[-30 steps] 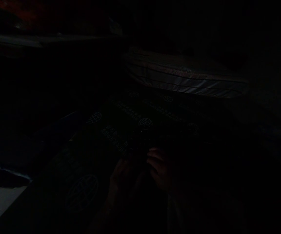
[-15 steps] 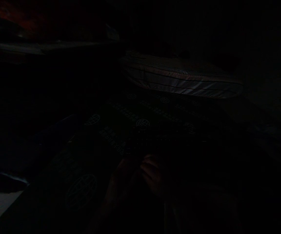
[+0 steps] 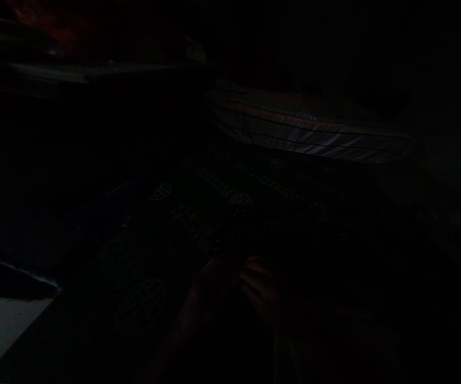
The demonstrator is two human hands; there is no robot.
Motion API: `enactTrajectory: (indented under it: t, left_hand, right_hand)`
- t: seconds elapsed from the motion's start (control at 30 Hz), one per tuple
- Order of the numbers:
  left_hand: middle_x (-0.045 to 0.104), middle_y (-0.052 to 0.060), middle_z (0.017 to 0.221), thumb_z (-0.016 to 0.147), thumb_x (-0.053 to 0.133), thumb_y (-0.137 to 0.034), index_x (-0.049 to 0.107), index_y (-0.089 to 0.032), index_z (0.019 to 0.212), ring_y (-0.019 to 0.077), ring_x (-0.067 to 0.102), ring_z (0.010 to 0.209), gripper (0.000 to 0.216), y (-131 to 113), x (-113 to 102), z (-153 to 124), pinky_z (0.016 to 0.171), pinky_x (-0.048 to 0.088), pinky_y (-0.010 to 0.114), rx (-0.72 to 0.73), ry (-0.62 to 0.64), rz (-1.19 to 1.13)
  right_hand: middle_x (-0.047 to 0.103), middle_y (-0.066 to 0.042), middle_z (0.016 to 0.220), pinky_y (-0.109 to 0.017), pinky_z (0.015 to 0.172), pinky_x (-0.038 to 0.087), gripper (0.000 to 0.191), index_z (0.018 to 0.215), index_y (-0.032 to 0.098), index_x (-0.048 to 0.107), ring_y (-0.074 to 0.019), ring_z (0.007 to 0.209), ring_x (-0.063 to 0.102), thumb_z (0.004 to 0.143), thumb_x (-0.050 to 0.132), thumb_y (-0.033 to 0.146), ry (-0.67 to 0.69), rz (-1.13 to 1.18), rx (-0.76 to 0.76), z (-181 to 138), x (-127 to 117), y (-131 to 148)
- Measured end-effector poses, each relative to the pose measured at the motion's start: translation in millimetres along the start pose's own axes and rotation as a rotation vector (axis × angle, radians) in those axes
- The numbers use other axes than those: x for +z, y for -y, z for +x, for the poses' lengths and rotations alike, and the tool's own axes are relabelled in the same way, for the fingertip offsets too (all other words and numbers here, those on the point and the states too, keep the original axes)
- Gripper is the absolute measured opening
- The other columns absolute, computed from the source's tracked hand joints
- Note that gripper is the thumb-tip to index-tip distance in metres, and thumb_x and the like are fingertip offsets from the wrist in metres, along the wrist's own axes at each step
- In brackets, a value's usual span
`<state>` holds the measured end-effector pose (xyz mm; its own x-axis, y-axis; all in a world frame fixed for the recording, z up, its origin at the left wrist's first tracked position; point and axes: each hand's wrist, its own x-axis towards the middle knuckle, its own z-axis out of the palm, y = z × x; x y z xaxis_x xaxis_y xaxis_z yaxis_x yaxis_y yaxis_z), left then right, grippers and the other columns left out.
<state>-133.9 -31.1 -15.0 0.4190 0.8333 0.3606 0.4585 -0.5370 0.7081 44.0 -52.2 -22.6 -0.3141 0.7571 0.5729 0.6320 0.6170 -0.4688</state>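
The scene is very dark. My left hand [image 3: 204, 296] and my right hand [image 3: 260, 290] are close together low in the middle, fingers curled toward each other. Whether they hold anything is lost in the dark. They hover over a dark sheet printed with globe marks and text [image 3: 198, 213]. A dark object with small bright specks [image 3: 254, 229] lies just beyond my fingertips; I cannot make out what it is.
A folded striped cloth or mat [image 3: 306, 130] lies beyond the printed sheet. A pale floor patch [image 3: 2, 325] shows at the lower left. Dim shelves or boards [image 3: 54, 72] run along the upper left.
The view shifted slightly. My hands have stayed together in nearly the same place, sitting a little lower than a second ago.
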Motion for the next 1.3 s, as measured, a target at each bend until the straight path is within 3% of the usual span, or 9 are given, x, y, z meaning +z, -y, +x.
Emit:
enactTrajectory:
  t: [0.37,0.87,1.3]
  left_hand:
    - [0.064,0.010,0.111,0.091,0.042,-0.027,0.064,-0.018,0.107,0.0199,0.059,0.104,0.029,0,0,1,0.089,0.051,0.035,0.016,0.048,-0.006]
    - [0.062,0.007,0.115,0.089,0.046,-0.021,0.063,-0.019,0.111,0.0198,0.057,0.107,0.027,-2,-2,0,0.093,0.049,0.034,0.025,0.034,0.008]
    - [0.063,0.007,0.114,0.087,0.049,-0.023,0.062,-0.019,0.111,0.0207,0.058,0.106,0.027,0,1,0,0.090,0.051,0.034,-0.001,-0.002,-0.013]
  right_hand:
    - [0.068,-0.007,0.099,-0.036,0.083,0.054,0.023,0.105,0.024,0.064,-0.0210,0.095,0.063,0.086,0.052,0.021,0.033,-0.111,0.036,-15,7,-5]
    - [0.066,-0.009,0.102,-0.037,0.087,0.052,0.020,0.103,0.021,0.063,-0.0216,0.099,0.061,0.087,0.051,0.020,0.019,-0.082,0.044,-10,3,-4]
    - [0.067,-0.009,0.094,-0.033,0.079,0.054,0.017,0.096,0.019,0.063,-0.0198,0.091,0.062,0.086,0.049,0.017,-0.021,-0.119,-0.019,-2,-2,0]
